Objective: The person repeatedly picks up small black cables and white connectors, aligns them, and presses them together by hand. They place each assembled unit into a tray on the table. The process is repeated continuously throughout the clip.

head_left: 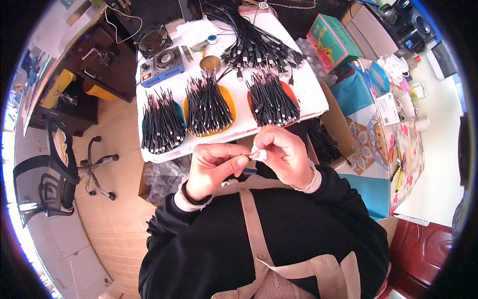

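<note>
Fingers of both hands meet in the middle, close to the person's chest and just below the near edge of the white table [308,107]. The right hand [286,154] pinches a small white piece [258,154] between its thumb and first fingers. The left hand [211,167] has its thumb and first finger pressed together on something thin right beside the white piece, so the two hands touch there. The white piece is tiny and partly hidden by the fingers. It seems to lie sideways, with one end toward the left hand, but I cannot tell for sure which way it points.

On the table sit three piles of short black cables. One pile lies on a dark plate [180,113] on the left, one on a yellow plate [188,122] in the middle, and one on a red plate [291,94] on the right. The cables in the piles mostly point away from the person. A bigger bunch of black cables [254,42] lies farther back. A small blue box with a fan [164,62] stands at the back left.
</note>
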`<state>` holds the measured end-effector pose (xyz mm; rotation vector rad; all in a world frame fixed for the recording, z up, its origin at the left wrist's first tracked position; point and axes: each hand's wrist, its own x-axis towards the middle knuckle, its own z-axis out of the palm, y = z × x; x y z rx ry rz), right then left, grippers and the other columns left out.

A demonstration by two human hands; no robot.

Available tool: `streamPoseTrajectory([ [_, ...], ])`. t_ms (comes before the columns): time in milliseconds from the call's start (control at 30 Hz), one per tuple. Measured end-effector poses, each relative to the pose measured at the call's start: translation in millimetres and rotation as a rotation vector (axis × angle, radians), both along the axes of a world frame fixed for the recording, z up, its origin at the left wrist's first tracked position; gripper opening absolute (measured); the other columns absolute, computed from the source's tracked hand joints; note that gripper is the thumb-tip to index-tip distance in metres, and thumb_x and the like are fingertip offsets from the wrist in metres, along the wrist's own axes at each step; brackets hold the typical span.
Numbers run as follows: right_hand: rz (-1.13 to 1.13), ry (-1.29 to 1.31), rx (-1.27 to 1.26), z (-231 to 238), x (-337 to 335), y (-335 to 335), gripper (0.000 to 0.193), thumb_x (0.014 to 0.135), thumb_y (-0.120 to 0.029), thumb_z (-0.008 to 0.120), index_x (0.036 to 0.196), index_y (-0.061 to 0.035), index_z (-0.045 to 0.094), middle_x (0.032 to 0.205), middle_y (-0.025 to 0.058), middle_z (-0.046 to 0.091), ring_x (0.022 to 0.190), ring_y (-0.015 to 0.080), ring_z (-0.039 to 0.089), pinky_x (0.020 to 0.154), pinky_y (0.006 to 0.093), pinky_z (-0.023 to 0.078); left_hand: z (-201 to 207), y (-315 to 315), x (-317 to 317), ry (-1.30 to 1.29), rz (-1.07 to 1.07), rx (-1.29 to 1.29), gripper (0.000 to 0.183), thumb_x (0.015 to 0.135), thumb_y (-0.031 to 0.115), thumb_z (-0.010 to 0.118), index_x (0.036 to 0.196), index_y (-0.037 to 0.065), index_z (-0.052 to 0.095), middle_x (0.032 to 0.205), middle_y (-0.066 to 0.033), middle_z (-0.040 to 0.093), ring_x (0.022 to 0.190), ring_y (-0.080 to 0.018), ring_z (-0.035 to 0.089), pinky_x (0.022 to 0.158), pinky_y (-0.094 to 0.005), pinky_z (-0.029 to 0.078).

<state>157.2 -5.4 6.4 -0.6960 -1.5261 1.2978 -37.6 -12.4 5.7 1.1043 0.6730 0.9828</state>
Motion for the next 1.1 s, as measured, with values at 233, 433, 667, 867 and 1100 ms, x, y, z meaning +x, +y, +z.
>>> streamPoseTrajectory([
  [233, 0.654, 0.373, -0.373, -17.2, -22.3, 26.5, 0.070, 0.093, -0.057, 0.043, 0.131, 0.0012, 0.037, 0.122, 0.0103, 0.051, 0.112, 0.0188, 0.052, 0.094, 0.0332, 0.039, 63.6, 26.9, -8.1, -0.321, 0.008, -0.135, 0.020, 0.087, 0.006, 0.064, 0.101, -0.007, 0.062, 0.072, -0.0091, 0.064, 0.056, -0.0101, 0.056, 0.051, -0.0214, 0.042],
  [433, 0.767, 0.227, -0.451, -46.8, -23.4, 43.5, 0.046, 0.101, -0.039, 0.039, 0.121, 0.0022, 0.043, 0.098, 0.0056, 0.057, 0.091, 0.0126, 0.056, 0.086, 0.0281, 0.045, 69.8, 154.7, -31.2, 0.433, 0.402, 0.363, 0.015, 0.089, 0.007, 0.061, 0.096, -0.005, 0.062, 0.072, -0.0058, 0.065, 0.058, -0.0128, 0.059, 0.055, -0.0220, 0.045],
  [667, 0.746, 0.190, -0.628, -72.4, -19.4, 52.8, 0.034, 0.101, -0.030, 0.043, 0.119, -0.0011, 0.045, 0.097, 0.0042, 0.057, 0.090, 0.0097, 0.056, 0.082, 0.0265, 0.047, -24.0, 246.0, -25.5, 1.307, 0.138, 0.918, 0.010, 0.082, 0.007, 0.063, 0.089, 0.003, 0.067, 0.080, -0.0164, 0.066, 0.073, -0.0336, 0.064, 0.065, -0.0366, 0.050],
  [867, 0.724, 0.127, -0.616, -76.9, -19.0, 61.2, 0.033, 0.101, -0.031, 0.043, 0.113, -0.0006, 0.047, 0.093, 0.0039, 0.059, 0.085, 0.0096, 0.058, 0.078, 0.0260, 0.048, -56.8, 275.2, -35.9, 1.434, 0.075, 0.992, 0.010, 0.082, 0.013, 0.059, 0.084, 0.006, 0.067, 0.075, -0.0160, 0.065, 0.071, -0.0339, 0.064, 0.065, -0.0431, 0.051],
  [1100, 0.730, 0.136, -0.638, -78.6, -17.9, 67.2, 0.031, 0.100, -0.027, 0.046, 0.115, 0.0001, 0.047, 0.094, 0.0043, 0.059, 0.084, 0.0091, 0.058, 0.077, 0.0250, 0.049, -64.6, 287.1, -33.4, 1.646, -0.009, 0.921, 0.013, 0.083, 0.016, 0.061, 0.079, 0.004, 0.065, 0.074, -0.0175, 0.064, 0.071, -0.0356, 0.063, 0.065, -0.0442, 0.050],
])
